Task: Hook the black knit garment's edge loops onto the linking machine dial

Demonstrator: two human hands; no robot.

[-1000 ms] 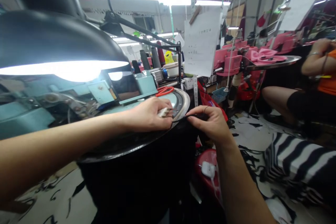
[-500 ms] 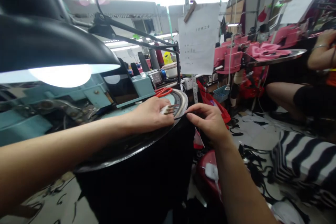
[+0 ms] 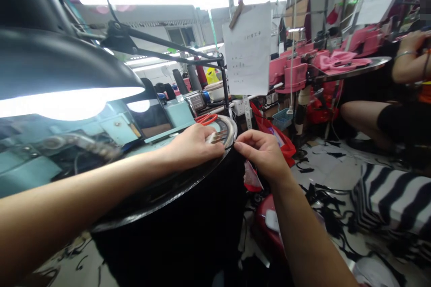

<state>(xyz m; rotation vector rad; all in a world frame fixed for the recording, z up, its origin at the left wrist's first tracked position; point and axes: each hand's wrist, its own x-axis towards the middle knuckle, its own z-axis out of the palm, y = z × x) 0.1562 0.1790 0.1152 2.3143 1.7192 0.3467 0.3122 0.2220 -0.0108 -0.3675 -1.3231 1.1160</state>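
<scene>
My left hand (image 3: pixel 197 143) is closed around a small white-handled tool with several metal prongs (image 3: pixel 218 136), over the round metal machine plate (image 3: pixel 231 131). Black fabric (image 3: pixel 175 233) hangs from the plate's toothed rim, and the left hand rests at its upper edge. Just right of the rim, my right hand (image 3: pixel 261 152) pinches with thumb and forefinger at the black fabric's edge; what lies between the fingertips is too small to make out. Red-handled scissors (image 3: pixel 206 119) lie behind the left hand on the plate.
A black lamp (image 3: pixel 67 67) hangs at upper left over the teal machine (image 3: pixel 30 166). Papers (image 3: pixel 247 49) hang ahead. A red bag (image 3: pixel 286 148) and striped cloth (image 3: pixel 393 197) are at the right. A person's bare leg (image 3: pixel 362 119) shows beyond, with black scraps on the floor.
The view has shifted slightly. The fingers of my right hand have curled in more, with the forefinger now bent toward the thumb. My left hand keeps its hold on the pronged tool.
</scene>
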